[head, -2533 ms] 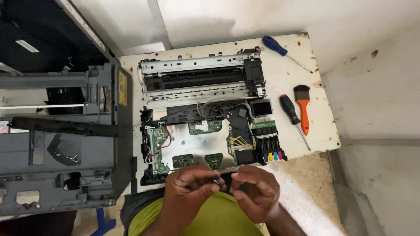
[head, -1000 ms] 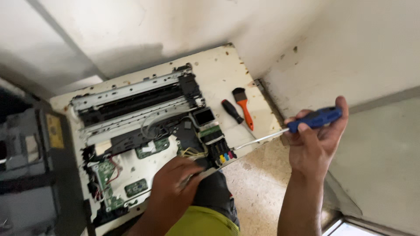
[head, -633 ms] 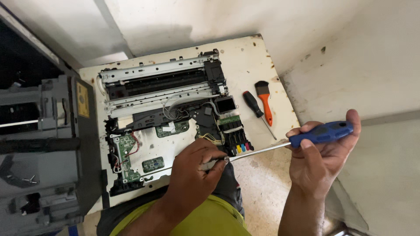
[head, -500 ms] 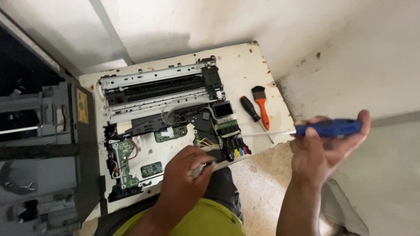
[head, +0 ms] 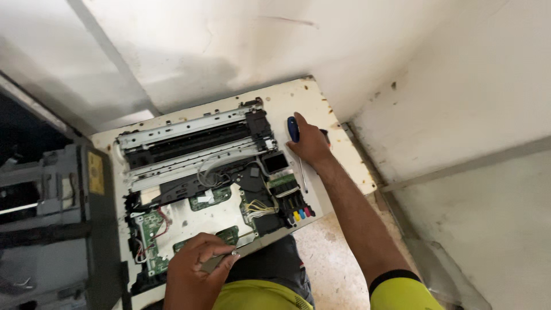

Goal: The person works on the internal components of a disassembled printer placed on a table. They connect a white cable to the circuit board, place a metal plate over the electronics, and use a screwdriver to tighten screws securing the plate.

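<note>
While the right hand (head: pixel 310 144) is stretched out to the far right corner of the white board (head: pixel 350 166), it's lying over the blue-handled screwdriver (head: pixel 293 129), fingers curled loosely on it. Can't tell if it's properly gripping or just resting there. The handle pokes out past the fingers toward the wall and the thin shaft (head: pixel 302 175) runs back toward the person, so the tool's long axis goes roughly away-and-toward the body, just beside the right edge of the stripped printer chassis (head: pixel 201 166).

Only the one head view to go on. The left hand (head: pixel 198 270) is down at the near edge of the chassis, well apart from the screwdriver, pinched shut on a small grey metal piece (head: pixel 215 261). So the right hand is clearly the one on the tool. Colour ink cartridges (head: pixel 298 213) sit between the two hands.
</note>
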